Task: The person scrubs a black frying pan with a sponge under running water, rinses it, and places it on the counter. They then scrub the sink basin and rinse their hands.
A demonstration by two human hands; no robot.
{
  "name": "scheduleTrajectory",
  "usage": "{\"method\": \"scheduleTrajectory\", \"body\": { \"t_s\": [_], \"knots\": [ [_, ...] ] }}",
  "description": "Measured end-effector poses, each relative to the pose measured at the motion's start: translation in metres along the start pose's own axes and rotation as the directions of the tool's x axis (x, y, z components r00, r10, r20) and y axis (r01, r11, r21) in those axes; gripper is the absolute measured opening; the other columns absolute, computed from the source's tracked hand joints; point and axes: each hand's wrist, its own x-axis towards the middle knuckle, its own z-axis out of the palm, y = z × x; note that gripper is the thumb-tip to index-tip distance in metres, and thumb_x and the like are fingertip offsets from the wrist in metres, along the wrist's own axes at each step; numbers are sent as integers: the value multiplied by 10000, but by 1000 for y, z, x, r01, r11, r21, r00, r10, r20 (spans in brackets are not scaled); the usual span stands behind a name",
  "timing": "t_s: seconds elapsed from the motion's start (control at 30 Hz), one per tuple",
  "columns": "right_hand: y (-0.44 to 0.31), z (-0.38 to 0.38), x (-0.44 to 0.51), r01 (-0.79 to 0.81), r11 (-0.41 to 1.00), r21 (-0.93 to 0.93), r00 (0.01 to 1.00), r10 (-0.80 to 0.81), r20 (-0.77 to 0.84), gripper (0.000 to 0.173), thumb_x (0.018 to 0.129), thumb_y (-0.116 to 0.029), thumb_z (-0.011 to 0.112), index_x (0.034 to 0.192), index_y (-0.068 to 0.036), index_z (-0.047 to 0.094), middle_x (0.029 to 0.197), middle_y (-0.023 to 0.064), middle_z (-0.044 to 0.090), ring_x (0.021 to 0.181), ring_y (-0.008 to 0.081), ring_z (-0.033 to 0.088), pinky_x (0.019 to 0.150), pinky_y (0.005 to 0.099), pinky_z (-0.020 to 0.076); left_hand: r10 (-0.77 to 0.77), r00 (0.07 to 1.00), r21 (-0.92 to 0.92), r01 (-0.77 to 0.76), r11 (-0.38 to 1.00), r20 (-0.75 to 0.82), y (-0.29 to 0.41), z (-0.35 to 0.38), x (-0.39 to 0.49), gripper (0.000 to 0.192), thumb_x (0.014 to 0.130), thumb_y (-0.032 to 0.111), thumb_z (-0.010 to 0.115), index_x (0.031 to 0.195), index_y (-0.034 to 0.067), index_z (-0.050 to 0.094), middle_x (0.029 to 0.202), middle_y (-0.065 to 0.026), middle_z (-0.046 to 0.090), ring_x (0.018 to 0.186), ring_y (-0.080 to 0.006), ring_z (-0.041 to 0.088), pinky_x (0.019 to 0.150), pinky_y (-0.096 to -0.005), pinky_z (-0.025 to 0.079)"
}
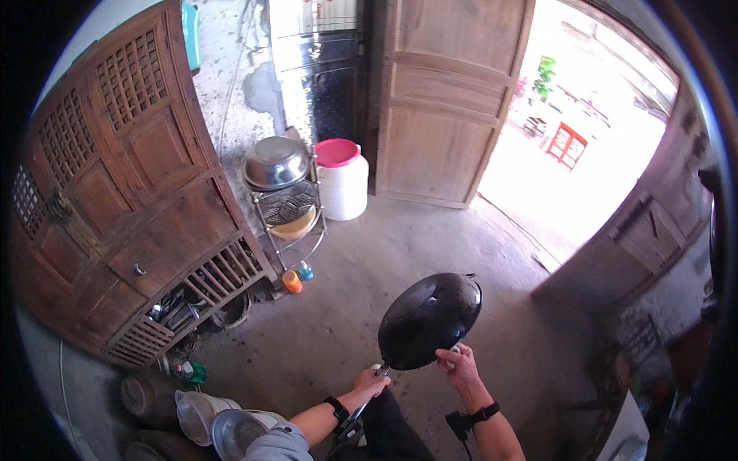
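A black wok is held up over the concrete floor, tilted, with its dark round surface in view. My left hand is closed around its metal handle. At the wok's lower right rim is my right hand, its fingers bent around a small whitish item. That item is mostly covered by the fingers, so I cannot tell what it is. A small loop sticks out from the wok's far edge.
A wooden cabinet with lattice doors stands left. Beyond are a metal rack bearing an upturned steel basin, and a white plastic drum with a pink lid. Orange and blue containers sit on the floor. A wooden door borders the bright doorway.
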Motion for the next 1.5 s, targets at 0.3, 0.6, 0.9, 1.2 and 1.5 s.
{"method": "scheduleTrajectory", "body": {
  "t_s": [0.3,0.6,0.9,1.2,1.5],
  "knots": [
    [-7,-45,134,-259,954,-154,965,262,-3,194,890,-181,625,979,-10,638,860,60,656,622,97,540,516,227,438,54,822,254,112,961,-567,48,-116,139,311,664,291,666,843,37,671,827,-204,662,830,-395,635,704,-465,505],
    [-30,-120,181,-580,725,-371,802,431,-413,214,884,-268,613,753,-99,629,582,-19,536,506,97,491,463,218,395,171,553,263,92,960,-816,72,-236,269,297,643,281,698,742,11,623,744,-217,643,747,-413,624,652,-480,497],
    [-97,-73,315,-693,578,-432,712,455,-535,180,882,-245,628,771,-103,625,609,-16,555,488,79,487,409,223,372,122,436,149,28,988,-891,81,-342,387,285,676,277,698,826,43,633,766,-194,646,767,-393,623,687,-480,502],
    [-162,-58,422,-760,417,-499,650,499,-574,115,869,-171,623,828,-65,640,696,71,624,581,174,585,494,293,473,50,274,115,227,967,-960,86,-427,461,310,663,303,709,757,21,622,696,-178,632,697,-386,620,631,-479,477],
    [-211,-20,548,67,-170,-983,917,398,-6,135,829,-142,636,906,-32,649,782,136,652,671,250,625,601,335,516,-80,277,-9,249,968,-958,62,-453,491,442,640,324,757,933,19,628,781,-197,652,763,-386,631,677,-471,494]
  ]
}}
